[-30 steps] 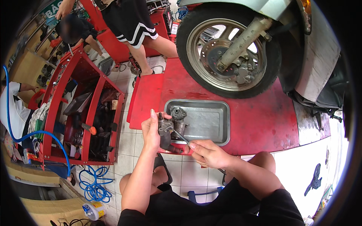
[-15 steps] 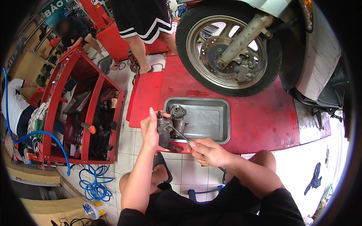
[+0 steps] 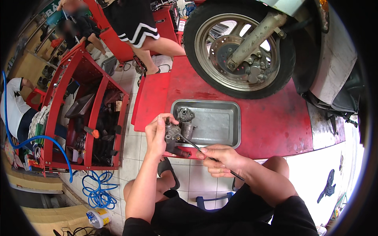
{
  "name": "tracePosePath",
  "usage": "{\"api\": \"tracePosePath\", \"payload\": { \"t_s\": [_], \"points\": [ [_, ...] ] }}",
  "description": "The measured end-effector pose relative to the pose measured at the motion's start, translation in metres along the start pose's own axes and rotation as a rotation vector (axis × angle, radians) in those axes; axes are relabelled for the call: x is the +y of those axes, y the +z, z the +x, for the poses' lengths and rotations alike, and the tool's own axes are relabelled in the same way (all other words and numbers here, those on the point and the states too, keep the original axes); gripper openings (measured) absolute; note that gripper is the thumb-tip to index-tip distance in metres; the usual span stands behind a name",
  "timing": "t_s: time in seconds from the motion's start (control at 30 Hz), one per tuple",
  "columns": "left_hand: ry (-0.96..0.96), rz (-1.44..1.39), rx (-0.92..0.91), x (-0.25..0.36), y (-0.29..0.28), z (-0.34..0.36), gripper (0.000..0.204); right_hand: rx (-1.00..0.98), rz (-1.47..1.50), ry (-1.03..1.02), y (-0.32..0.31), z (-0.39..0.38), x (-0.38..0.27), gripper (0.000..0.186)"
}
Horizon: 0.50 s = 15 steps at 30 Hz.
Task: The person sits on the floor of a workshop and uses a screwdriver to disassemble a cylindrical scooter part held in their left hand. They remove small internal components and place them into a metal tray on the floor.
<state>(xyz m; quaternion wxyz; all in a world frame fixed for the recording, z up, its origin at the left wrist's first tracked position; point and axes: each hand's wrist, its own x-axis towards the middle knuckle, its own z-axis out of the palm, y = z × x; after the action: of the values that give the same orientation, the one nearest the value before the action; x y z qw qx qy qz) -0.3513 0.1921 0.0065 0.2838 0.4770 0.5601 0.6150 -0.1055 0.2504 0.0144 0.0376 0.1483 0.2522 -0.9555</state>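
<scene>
Hands curled: left hand (image 3: pixel 156 137) round metal part (image 3: pixel 172 133) (thumb (image 3: pixel 160 125) extended), right hand (image 3: pixel 224 159) gripping rod (image 3: pixel 191 143).

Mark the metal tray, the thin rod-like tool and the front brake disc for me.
Metal tray (image 3: pixel 219 122): head view, on its bare bottom.
Thin rod-like tool (image 3: pixel 191 143): head view, on its exposed shaft.
Front brake disc (image 3: pixel 219 52): head view, left part of its face.

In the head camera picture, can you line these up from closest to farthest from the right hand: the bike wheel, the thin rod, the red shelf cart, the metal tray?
From the right hand:
1. Thin rod: held in it.
2. Metal tray: just beyond it.
3. Bike wheel: past the tray.
4. Red shelf cart: far over left.
</scene>
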Motion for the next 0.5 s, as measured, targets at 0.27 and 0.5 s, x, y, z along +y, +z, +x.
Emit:
{"api": "tracePosePath", "payload": {
  "t_s": [0.27,0.5],
  "points": [
    [0.032,0.206,-0.015,0.004,0.004,-0.006,0.059,0.565,-1.588,-0.376,0.02,0.004,0.018,0.025],
    [-0.122,0.208,0.047,-0.011,0.004,-0.004,0.066,0.758,-1.799,-0.396,0.021,0.007,0.016,0.023]
  ]
}}
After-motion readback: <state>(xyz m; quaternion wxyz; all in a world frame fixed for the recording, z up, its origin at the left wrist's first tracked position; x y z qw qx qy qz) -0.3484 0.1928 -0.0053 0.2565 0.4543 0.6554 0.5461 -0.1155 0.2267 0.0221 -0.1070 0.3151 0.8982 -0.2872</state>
